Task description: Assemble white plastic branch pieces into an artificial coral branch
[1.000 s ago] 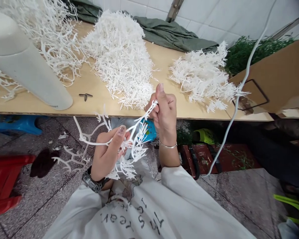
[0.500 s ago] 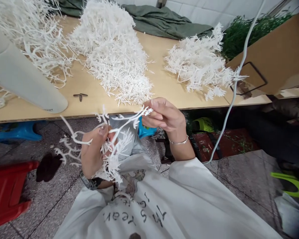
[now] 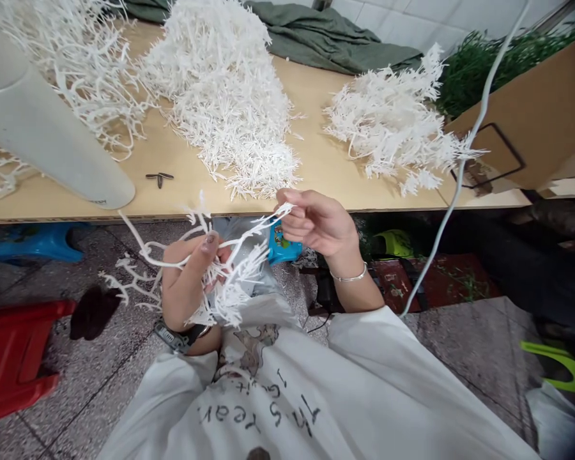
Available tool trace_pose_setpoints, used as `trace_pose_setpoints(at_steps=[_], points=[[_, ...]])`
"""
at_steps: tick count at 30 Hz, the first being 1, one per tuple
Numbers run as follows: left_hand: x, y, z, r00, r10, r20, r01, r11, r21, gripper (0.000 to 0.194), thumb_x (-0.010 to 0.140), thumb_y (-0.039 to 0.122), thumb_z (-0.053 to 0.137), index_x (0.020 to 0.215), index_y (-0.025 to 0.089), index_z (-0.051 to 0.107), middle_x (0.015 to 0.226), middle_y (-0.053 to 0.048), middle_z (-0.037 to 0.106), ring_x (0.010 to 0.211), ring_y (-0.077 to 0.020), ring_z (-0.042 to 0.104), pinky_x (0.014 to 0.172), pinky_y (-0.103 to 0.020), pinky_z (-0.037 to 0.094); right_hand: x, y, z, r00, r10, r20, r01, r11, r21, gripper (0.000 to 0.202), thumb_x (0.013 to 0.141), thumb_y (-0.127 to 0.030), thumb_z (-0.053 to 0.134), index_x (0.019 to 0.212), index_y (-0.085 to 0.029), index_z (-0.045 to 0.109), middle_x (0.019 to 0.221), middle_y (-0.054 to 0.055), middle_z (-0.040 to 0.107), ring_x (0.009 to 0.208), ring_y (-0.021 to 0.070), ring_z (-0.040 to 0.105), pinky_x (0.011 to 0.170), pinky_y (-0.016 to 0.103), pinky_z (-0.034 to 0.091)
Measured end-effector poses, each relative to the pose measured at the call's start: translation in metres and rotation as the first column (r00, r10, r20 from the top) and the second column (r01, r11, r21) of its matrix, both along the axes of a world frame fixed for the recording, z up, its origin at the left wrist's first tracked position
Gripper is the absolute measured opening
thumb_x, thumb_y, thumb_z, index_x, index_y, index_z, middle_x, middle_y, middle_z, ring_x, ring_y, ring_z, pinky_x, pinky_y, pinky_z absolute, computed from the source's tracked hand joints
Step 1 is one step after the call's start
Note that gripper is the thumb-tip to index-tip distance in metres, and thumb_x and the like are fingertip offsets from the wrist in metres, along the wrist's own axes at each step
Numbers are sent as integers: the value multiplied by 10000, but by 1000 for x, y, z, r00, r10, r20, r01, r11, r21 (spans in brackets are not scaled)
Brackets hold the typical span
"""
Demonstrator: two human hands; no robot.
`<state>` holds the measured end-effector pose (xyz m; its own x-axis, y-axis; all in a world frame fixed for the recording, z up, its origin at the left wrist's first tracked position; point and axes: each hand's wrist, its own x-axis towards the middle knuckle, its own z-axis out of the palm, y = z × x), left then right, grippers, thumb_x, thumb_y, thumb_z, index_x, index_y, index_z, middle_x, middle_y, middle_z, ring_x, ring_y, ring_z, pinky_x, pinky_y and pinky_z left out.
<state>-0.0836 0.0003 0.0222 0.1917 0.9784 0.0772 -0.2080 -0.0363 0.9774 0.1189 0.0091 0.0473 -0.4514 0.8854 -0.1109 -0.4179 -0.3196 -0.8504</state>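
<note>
While the left hand (image 3: 186,284) grips a white branching plastic stem (image 3: 240,242), the right hand (image 3: 319,223) pinches its two-o'clock tip.

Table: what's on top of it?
On it: a bottle, three seeds, a left pile, middle pile and right pile of white sprigs, and a green cloth at the back. Covered, can't tell: whatever lies under the piles or directly behind the bottle.

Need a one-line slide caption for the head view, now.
Left hand grips a white branched sprig while the right hand pinches its tip, before white piles on the table.
</note>
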Motion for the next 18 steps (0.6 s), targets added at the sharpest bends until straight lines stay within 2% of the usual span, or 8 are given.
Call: trace_pose_setpoints(at_steps=[1, 4, 6, 8, 12, 16, 18], points=[[1, -2, 2, 1000, -3, 27, 3, 1000, -11, 428, 832, 407, 561, 481, 164, 533, 352, 36, 415, 278, -46, 295, 295, -219, 130, -2, -5, 2, 999, -32, -37, 32, 999, -17, 370, 807, -316, 578, 567, -191, 327, 378, -127, 235, 323, 11, 150, 338, 139, 169], [-1, -8, 8, 983, -180, 26, 181, 982, -47, 459, 821, 434, 561, 447, 171, 518, 329, 24, 443, 243, -63, 310, 259, -223, 128, -8, -19, 7, 980, -125, -158, 117, 992, -57, 437, 806, -324, 581, 538, -198, 260, 362, -135, 149, 314, 12, 74, 312, 131, 156], [-6, -10, 11, 970, -243, 8, 243, 969, -50, 456, 823, 427, 560, 445, 176, 516, 333, 21, 455, 249, -70, 323, 260, -224, 155, -12, -26, 9, 964, -166, -208, 155, 985, -72, 474, 799, -322, 591, 524, -202, 224, 357, -135, 115, 310, 11, 53, 302, 128, 155], [-10, -13, 14, 965, -263, 18, 264, 963, -51, 451, 837, 396, 549, 445, 179, 496, 328, 27, 424, 260, -65, 307, 274, -221, 171, -16, -30, 10, 956, -207, -208, 195, 978, -76, 495, 787, -340, 607, 511, -202, 219, 354, -135, 104, 308, 10, 49, 295, 129, 157], [-13, -17, 17, 909, -415, 34, 416, 907, -62, 456, 881, 394, 480, 477, 186, 502, 333, 24, 415, 262, -64, 280, 276, -222, 146, -18, -37, 12, 941, -264, -212, 272, 962, 10, 500, 758, -363, 638, 491, -200, 248, 344, -133, 95, 301, 8, 52, 288, 138, 168], [-13, -21, 15, 900, -435, 35, 436, 899, -33, 456, 893, 397, 456, 489, 188, 483, 371, 5, 444, 296, -89, 343, 313, -253, 164, -23, -39, 13, 908, -251, -335, 322, 930, 177, 442, 823, -259, 546, 500, -190, 253, 354, -125, 95, 286, 8, 52, 294, 127, 171], [-12, -23, 12, 907, -417, 52, 419, 908, -21, 459, 899, 388, 451, 487, 186, 461, 384, 2, 433, 320, -102, 373, 339, -266, 195, -29, -37, 12, 889, -252, -383, 337, 925, 175, 435, 828, -241, 538, 504, -191, 250, 364, -126, 95, 288, 8, 46, 295, 120, 185]])
